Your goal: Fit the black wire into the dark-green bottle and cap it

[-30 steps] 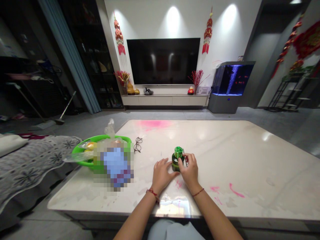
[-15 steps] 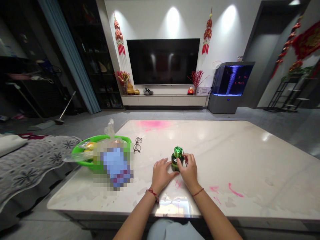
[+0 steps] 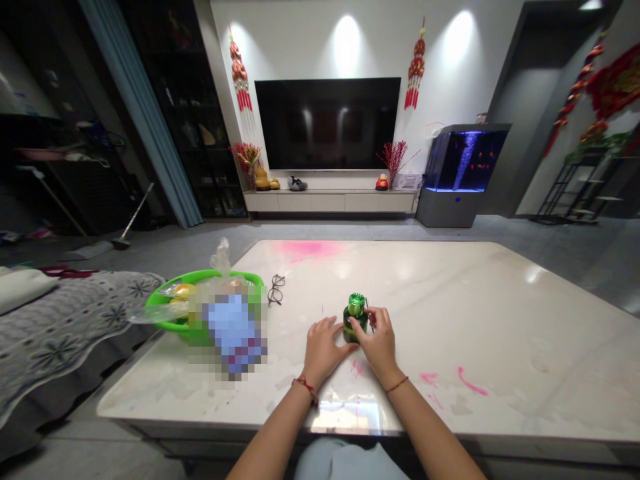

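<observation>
A dark green glass bottle [image 3: 353, 330] with a shiny bright green ribbed cap [image 3: 357, 305] stands on the white marble table [image 3: 450, 300]. My left hand [image 3: 323, 350] cups its lower left side, thumb across the front. My right hand [image 3: 380, 337] grips it from the right, fingers over the shoulder just under the cap. A thin dark stick [image 3: 369, 315] rises beside the bottle at my right fingers; its lower end is hidden. A red string circles each wrist.
To the left of my hands lie dark-framed glasses [image 3: 276, 290] and a green plastic basket [image 3: 165, 310] holding bagged items, partly covered by a pixelated patch. A grey patterned sofa [image 3: 65, 313] runs along the table's left edge. Pink stains mark the tabletop.
My right fingers have shifted slightly left across the bottle. The whole view has drifted a little, and the bottle stays in the same place on the table.
</observation>
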Tool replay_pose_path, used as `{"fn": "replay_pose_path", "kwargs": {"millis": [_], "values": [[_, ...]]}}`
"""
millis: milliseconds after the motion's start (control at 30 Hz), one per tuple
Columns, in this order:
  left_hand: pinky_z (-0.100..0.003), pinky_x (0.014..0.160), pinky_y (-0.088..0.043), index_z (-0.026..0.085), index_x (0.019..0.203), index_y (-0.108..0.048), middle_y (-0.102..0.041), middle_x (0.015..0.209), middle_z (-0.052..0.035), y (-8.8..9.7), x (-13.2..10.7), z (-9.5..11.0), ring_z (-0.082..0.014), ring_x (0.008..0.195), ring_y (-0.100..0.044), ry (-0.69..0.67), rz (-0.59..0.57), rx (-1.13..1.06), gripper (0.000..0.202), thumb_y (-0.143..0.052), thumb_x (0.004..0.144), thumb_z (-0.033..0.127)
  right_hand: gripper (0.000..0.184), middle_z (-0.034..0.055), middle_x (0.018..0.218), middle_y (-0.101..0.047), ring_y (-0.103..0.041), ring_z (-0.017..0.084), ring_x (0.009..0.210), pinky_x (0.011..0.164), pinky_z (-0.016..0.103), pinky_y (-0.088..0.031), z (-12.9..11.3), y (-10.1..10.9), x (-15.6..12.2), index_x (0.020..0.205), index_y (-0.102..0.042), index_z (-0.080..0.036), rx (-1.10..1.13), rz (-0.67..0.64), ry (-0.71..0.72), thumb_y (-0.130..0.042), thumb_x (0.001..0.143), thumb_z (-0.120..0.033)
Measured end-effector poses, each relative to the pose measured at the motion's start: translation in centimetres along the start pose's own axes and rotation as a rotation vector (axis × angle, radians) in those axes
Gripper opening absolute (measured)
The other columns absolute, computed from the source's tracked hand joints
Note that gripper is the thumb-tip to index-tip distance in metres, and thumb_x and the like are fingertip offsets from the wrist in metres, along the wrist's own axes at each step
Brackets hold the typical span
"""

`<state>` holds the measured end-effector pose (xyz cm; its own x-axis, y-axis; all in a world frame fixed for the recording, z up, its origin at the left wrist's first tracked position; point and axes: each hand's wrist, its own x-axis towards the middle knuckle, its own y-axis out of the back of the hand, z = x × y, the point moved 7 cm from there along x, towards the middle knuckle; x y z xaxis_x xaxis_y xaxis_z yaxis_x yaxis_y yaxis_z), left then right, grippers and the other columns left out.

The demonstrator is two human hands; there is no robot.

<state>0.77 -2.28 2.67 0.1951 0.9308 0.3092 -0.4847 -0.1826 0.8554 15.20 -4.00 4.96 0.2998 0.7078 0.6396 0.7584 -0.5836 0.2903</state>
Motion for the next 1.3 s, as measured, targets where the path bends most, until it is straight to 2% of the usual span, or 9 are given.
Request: {"fn": "replay_pose_path", "kwargs": {"millis": [300,700,1100,1300], "values": [[-0.044,0.104,-0.027,0.029,0.107,-0.062,-0.056,0.124,-0.0046,-0.01,-0.03,-0.14,-0.0257,0.118,-0.045,0.004,0.003,-0.017,0.051,-0.064,0.065,0.057,0.023,0.0005,0.078,-0.048,-0.046,0.014,0.064,0.062,0.028,-0.044,0.24,-0.19,-0.06,0.09,-0.053,-0.019,0.081,-0.014,-0.041,-0.058,0.077,-0.038],[-0.044,0.104,-0.028,0.029,0.108,-0.062,-0.056,0.124,-0.0045,-0.04,-0.04,-0.07,-0.0263,0.118,-0.046,0.0,0.005,-0.017,0.051,-0.065,0.065,0.056,0.024,-0.0006,0.073,-0.045,-0.045,0.012,0.057,0.059,0.027,-0.044,0.38,-0.36,-0.12,0.099,-0.059,-0.017,0.101,-0.062,-0.018,-0.051,0.081,-0.032],[-0.044,0.104,-0.028,0.027,0.11,-0.06,-0.056,0.124,-0.0063,-0.07,-0.08,0.04,-0.0264,0.118,-0.046,-0.006,0.018,0.013,0.051,-0.064,0.067,0.054,0.035,-0.0014,0.07,-0.045,-0.046,0.012,0.056,0.057,0.027,-0.044,0.58,-0.75,0.06,0.104,-0.06,-0.016,0.075,-0.082,-0.029,-0.057,0.078,-0.039],[-0.044,0.104,-0.028,0.028,0.109,-0.061,-0.056,0.124,-0.0056,-0.1,-0.07,-0.04,-0.0261,0.117,-0.046,-0.005,0.024,0.012,0.049,-0.064,0.067,0.053,0.029,-0.0013,0.068,-0.047,-0.047,0.012,0.057,0.057,0.026,-0.044,0.67,-0.61,0.25,0.099,-0.06,-0.016,0.127,-0.077,-0.051,-0.056,0.078,-0.036]]}}
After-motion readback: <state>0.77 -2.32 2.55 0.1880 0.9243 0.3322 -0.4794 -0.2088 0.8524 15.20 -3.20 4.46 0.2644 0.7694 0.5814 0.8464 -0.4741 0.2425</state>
